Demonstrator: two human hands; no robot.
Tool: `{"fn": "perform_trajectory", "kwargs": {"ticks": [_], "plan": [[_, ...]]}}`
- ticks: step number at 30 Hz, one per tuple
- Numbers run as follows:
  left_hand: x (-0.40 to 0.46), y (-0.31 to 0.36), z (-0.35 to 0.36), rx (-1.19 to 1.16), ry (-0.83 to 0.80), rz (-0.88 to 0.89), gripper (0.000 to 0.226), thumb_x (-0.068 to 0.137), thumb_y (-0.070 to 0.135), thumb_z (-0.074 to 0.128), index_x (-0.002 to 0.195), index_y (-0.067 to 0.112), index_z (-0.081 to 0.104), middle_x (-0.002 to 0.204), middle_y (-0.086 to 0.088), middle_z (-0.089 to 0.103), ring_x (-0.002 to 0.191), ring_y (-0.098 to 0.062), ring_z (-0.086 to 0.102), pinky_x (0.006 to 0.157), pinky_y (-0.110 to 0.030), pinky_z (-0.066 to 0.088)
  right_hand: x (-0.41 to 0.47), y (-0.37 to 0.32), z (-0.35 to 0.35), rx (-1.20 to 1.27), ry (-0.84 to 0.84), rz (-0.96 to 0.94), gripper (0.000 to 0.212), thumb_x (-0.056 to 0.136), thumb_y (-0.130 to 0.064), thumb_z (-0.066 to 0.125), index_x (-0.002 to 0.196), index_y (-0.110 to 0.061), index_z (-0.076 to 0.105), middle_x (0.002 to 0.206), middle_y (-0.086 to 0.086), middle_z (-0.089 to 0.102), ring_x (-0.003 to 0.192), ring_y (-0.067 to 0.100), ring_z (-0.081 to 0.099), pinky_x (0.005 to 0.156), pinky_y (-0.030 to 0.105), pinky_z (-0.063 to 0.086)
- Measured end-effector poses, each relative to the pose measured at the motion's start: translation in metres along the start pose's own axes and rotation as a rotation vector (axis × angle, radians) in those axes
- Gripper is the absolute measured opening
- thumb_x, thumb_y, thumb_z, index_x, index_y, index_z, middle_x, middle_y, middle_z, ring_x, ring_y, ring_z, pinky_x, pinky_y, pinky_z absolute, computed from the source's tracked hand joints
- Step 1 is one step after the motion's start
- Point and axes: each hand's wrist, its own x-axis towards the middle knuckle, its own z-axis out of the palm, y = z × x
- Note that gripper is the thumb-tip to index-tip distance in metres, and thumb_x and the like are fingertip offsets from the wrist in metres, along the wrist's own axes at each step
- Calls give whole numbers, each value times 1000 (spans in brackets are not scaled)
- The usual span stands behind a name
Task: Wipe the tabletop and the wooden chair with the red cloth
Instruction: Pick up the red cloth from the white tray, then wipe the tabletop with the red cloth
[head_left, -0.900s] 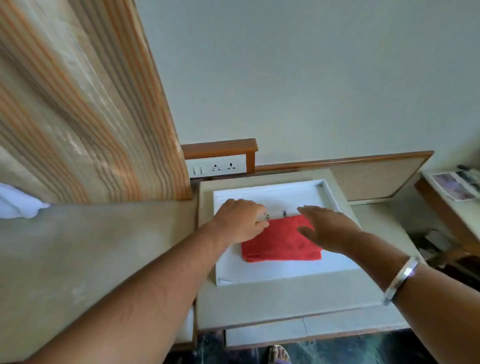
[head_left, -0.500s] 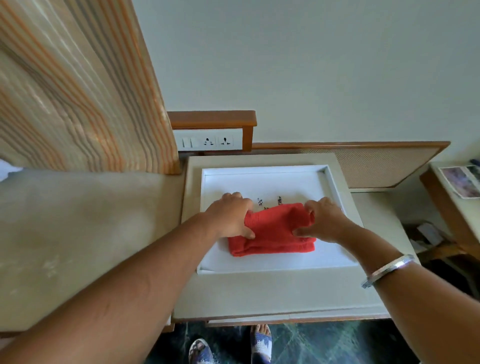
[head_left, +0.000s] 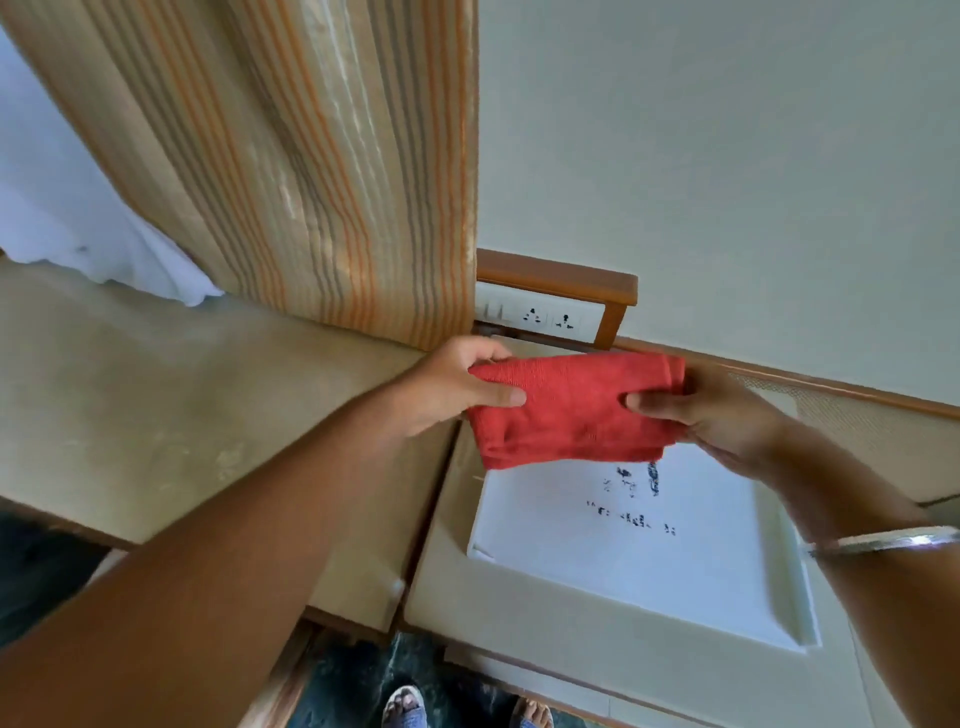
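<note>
Both hands, left hand (head_left: 452, 387) and right hand (head_left: 711, 415), pinch the soft, light folded cloth (head_left: 571, 410) at its nine and three o'clock edges.

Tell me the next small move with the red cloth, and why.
Probably carry the red cloth left and lower it flat onto the beige tabletop. Both the left hand and right hand hold it folded in the air, above the white tray, so nothing is being wiped yet, and that bare tabletop lies closest.
</note>
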Motion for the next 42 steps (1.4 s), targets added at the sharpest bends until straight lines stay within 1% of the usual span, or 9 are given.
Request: {"fn": "perform_trajectory", "kwargs": {"ticks": [6,12,16,20,23,27,31,37,42], "plan": [[-75,-10,-92,-155,352,-21,35,75,17,81,107,12,68,94,-3,75,82,-16,71,60,-29,57,71,-62,115,254,83,-143,30,82,-19,73,109,-9,66,105,12,73,92,25,72,76,41,60],[-125,-133,-152,-109,587,-355,31,78,12,80,105,9,65,94,-10,70,81,-23,69,69,-40,60,169,-3,261,-83,138,9,41,76,-16,78,114,-8,65,102,9,70,91,26,68,86,42,56],[-120,-211,-163,221,657,-460,25,77,34,75,91,14,67,80,-2,68,78,-24,66,69,-37,53,238,41,319,-324,187,151,45,71,-13,81,112,-7,65,110,17,69,90,26,64,84,37,55],[-124,-245,-204,628,750,-399,37,84,41,65,117,25,63,112,0,69,104,-25,64,83,-34,50,274,48,369,-716,422,0,54,76,-24,63,128,-20,49,133,12,55,117,32,54,98,41,44],[-156,-265,-272,850,902,-231,39,88,33,62,124,18,60,122,-7,65,107,-31,62,84,-40,50,252,72,416,-933,349,-71,67,81,-38,58,141,-18,35,153,14,32,139,32,32,112,48,29],[-196,-311,-392,987,962,-531,71,97,50,41,150,6,27,157,-23,27,145,-41,25,116,-52,20,246,99,447,-983,345,41,74,89,-45,48,148,-16,14,159,18,9,146,36,9,115,55,22],[-204,-351,-430,900,953,-739,90,94,66,15,154,1,1,164,-21,-2,151,-35,-3,122,-47,1,276,101,457,-1154,415,46,68,94,-42,34,149,-10,10,159,21,5,146,39,4,118,53,9],[-199,-372,-433,966,1003,-721,87,93,64,18,154,1,10,162,-22,9,151,-35,7,121,-45,5,286,103,468,-1448,215,-93,69,90,-46,18,149,-9,16,156,27,13,143,45,11,115,58,18],[-199,-379,-437,999,992,-707,81,95,57,19,154,1,11,162,-23,11,150,-36,9,120,-46,6,342,80,570,-1509,-72,-429,72,90,-49,24,151,-15,13,158,23,10,145,42,7,118,54,12]]}}
